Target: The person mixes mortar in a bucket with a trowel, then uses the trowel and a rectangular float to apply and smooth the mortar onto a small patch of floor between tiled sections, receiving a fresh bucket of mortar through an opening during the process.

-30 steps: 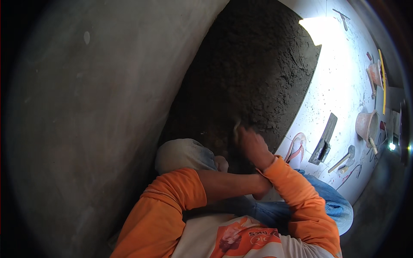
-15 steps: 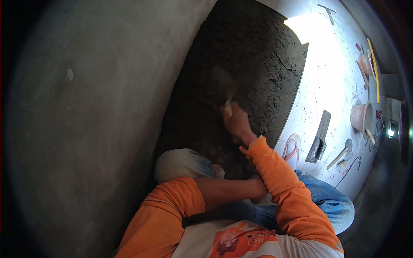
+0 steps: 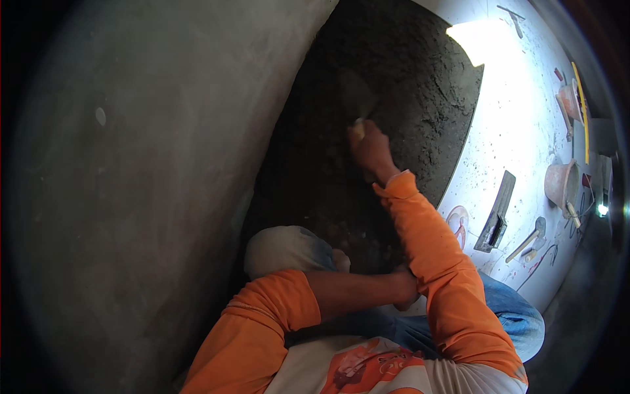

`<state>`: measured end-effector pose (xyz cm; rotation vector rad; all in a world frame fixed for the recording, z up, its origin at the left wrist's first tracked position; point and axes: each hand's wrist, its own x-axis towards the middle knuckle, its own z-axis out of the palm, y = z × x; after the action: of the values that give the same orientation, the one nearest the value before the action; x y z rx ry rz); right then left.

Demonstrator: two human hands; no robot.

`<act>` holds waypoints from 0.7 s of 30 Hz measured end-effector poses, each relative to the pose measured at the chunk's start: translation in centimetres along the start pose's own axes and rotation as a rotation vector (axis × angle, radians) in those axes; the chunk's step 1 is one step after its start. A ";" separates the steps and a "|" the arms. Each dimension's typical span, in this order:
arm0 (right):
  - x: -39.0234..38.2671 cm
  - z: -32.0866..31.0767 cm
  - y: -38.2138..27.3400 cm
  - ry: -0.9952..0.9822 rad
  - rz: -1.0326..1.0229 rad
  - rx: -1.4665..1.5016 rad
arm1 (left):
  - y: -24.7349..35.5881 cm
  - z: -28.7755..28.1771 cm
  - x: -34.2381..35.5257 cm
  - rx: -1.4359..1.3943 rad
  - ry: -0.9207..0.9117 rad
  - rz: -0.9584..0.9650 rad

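Note:
My right hand (image 3: 373, 152) is closed round the pale handle of a trowel (image 3: 358, 127), reaching out over the middle of a bed of dark wet mortar (image 3: 436, 85). The trowel's blade, blurred and dim, points away from me over the mortar. My left forearm lies across my lap. My left hand (image 3: 405, 289) rests beneath my right forearm, near the sleeve; its fingers are mostly hidden, so whether it grips anything does not show.
A grey wall (image 3: 157, 144) rises along the left. Right of the mortar, on pale brightly lit tiles, lie a flip-flop (image 3: 458, 222), a long float (image 3: 497, 213) and a hammer (image 3: 528, 240). Buckets (image 3: 560, 182) and a yellow strip (image 3: 581, 111) are farther right.
My right hand has moved farther away from me across the mortar with the trowel. My left hand stays under the right forearm. The whole view has shifted slightly.

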<state>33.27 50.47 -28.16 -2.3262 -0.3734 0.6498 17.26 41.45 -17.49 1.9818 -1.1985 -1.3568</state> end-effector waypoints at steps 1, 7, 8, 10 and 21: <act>0.0 -0.3 0.2 0.100 0.045 0.043 | 0.1 0.2 0.0 0.004 0.051 -0.019; -7.4 2.9 0.7 -0.252 -0.097 -0.004 | -0.4 2.4 0.9 -0.083 0.201 0.052; -7.3 2.6 0.9 -0.242 -0.088 -0.010 | -0.5 2.0 0.8 -0.077 0.200 0.064; -6.7 1.4 1.1 -0.071 -0.019 -0.008 | -0.4 -0.3 -1.2 -0.178 -0.015 0.065; -3.3 -9.1 9.4 -0.090 -0.062 -0.242 | -0.4 1.0 1.0 0.010 0.056 0.069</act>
<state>36.27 37.30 -27.56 -2.5074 -0.5917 0.7144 16.62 40.88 -18.71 1.9534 -1.2394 -1.2559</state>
